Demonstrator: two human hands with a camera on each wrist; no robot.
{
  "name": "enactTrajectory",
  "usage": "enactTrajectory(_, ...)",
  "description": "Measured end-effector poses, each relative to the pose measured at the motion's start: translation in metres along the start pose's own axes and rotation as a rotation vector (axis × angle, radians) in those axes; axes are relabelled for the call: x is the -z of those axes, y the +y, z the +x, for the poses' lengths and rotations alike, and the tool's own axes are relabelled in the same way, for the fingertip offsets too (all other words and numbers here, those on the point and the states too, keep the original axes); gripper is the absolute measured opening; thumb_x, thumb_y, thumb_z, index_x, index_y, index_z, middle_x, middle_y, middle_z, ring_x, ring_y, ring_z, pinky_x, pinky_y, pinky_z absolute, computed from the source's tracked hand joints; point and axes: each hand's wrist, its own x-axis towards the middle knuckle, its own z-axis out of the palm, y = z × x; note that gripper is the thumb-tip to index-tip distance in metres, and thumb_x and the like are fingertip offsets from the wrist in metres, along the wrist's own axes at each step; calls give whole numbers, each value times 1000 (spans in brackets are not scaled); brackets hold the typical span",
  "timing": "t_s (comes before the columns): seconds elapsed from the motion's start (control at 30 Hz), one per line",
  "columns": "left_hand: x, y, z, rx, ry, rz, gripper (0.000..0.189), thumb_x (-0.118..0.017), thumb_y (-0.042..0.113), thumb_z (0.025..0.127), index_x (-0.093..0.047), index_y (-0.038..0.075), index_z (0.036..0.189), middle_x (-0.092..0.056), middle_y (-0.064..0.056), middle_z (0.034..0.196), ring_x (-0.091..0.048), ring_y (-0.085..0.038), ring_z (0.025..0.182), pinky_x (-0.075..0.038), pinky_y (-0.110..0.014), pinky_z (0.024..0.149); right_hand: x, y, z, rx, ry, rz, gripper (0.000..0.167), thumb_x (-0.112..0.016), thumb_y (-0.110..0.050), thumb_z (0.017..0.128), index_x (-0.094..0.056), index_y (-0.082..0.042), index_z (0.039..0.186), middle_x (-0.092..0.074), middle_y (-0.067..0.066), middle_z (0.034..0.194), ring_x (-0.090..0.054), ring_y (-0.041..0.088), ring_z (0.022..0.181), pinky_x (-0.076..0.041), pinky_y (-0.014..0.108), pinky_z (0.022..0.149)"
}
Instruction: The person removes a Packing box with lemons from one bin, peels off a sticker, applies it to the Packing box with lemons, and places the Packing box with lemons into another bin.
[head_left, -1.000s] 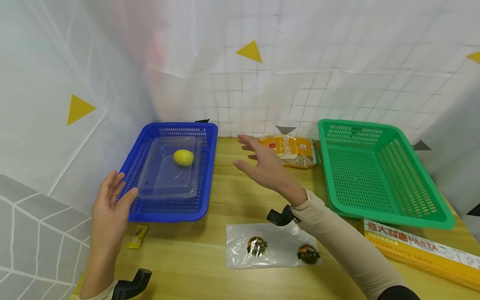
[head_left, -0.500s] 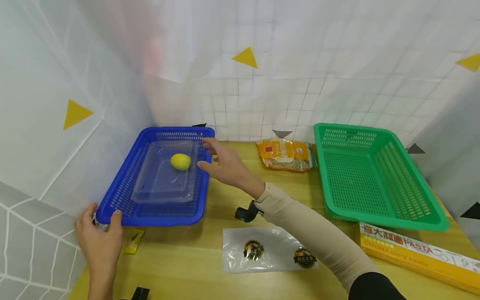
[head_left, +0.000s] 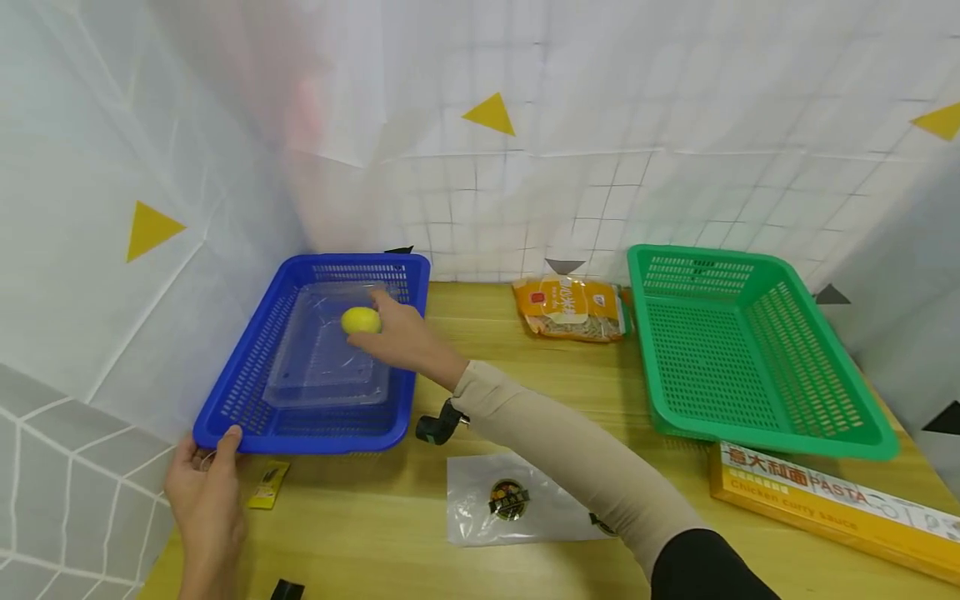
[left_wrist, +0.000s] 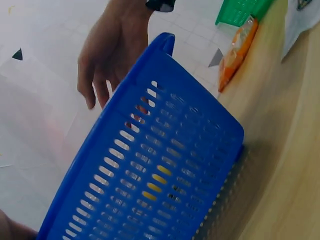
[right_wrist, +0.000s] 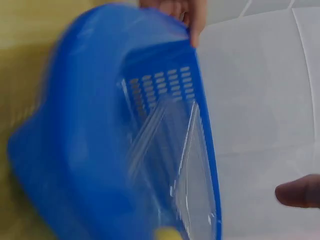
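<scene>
At the left of the head view, a yellow oval object (head_left: 360, 320) lies in a clear plastic tray (head_left: 315, 358) inside a blue basket (head_left: 315, 443). The right hand (head_left: 405, 337) is over it, thumb and fingers spread; it hides part of the tray, and whether it touches the object I cannot tell. The left hand (head_left: 206, 492) grips the basket's near-left corner, thumb on the rim, other fingers partly hidden beneath. The right wrist view is blurred, with only the object's edge at the bottom. At lower right, a box (head_left: 832, 504), cut off by the frame, reads "意大利面 PASTA" and "Chicken curry sauce"; behind it stands a green basket (head_left: 647, 358). The orange packet (head_left: 570, 310) carries characters too small to read, as does the yellow sachet (head_left: 268, 485). A sleeve (head_left: 555, 442) covers part of a clear bag (head_left: 480, 525) whose round dark logo is illegible.
</scene>
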Motion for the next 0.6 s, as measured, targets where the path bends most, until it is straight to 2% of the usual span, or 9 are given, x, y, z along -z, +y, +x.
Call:
enactTrajectory(0.1,-1,2,-2,57,-23,-116,42,-67,2,100,-51,-4,139,-62,-13,119,-70,-13,98,-60,-24,76,-12,-4,8,-107,11,70,90,-71,-33,97,-20,-2,164,-64,12,123,-58,16,76,-52,31,70)
enactTrajectory(0.2,-2,4,-3,88,-33,-217,40,-66,-2,99,-52,-6,137,-66,-14,116,-75,-19,89,-62,-30,72,-24,-3,16,-190,40,146,97,-73,-28,95,-11,0,164,-61,13,107,-50,15,65,-47,30,60)
enactTrajectory(0.27,-1,4,-3,95,-24,-251,39,-68,-3,98,-54,-6,134,-67,-15,113,-75,-20,87,-62,-31,69,-32,-1,20,-244,49,156,101,-74,-27,94,-7,2,164,-58,19,124,-56,18,75,-51,31,68)
enactTrajectory(0.33,-1,4,-2,106,-14,-272,37,-69,-4,97,-56,-6,131,-68,-15,110,-75,-21,85,-62,-31,66,-40,0,23,-290,58,144,105,-75,-26,93,-4,3,164,-43,25,149,-61,24,108,-54,34,88)
enactTrajectory(0.4,0,5,-2,111,-7,-277,35,-70,-4,96,-58,-5,129,-69,-15,108,-75,-21,83,-62,-31,64,-46,0,25,-335,74,126,108,-77,-27,91,-4,5,163,-24,29,162,-49,33,134,-48,39,104)
enactTrajectory(0.43,0,5,-1,116,-4,-280,35,-71,-4,95,-58,-5,128,-69,-15,107,-75,-21,82,-62,-31,63,-48,0,26,-359,83,144,108,-79,-26,91,-4,4,163,-25,30,162,-48,35,137,-48,42,105)
enactTrajectory(0.5,0,6,-1,124,3,-286,33,-71,-4,95,-60,-4,126,-70,-15,105,-75,-21,79,-62,-31,61,-52,1,27,-393,106,191,106,-80,-23,89,-8,6,162,-42,28,152,-55,34,128,-52,40,98)
enactTrajectory(0.57,0,6,-1,127,1,-284,32,-71,-4,95,-60,-4,125,-70,-14,104,-74,-21,78,-62,-31,60,-54,2,27,-422,133,252,90,-83,-18,87,-30,8,155,-62,20,123,-65,25,96,-55,34,79)
enactTrajectory(0.6,0,6,-1,127,0,-283,32,-72,-4,95,-60,-4,124,-70,-14,103,-74,-20,77,-62,-31,60,-55,2,27,-435,143,284,79,-84,-16,86,-41,9,147,-65,14,107,-63,22,81,-53,32,71)
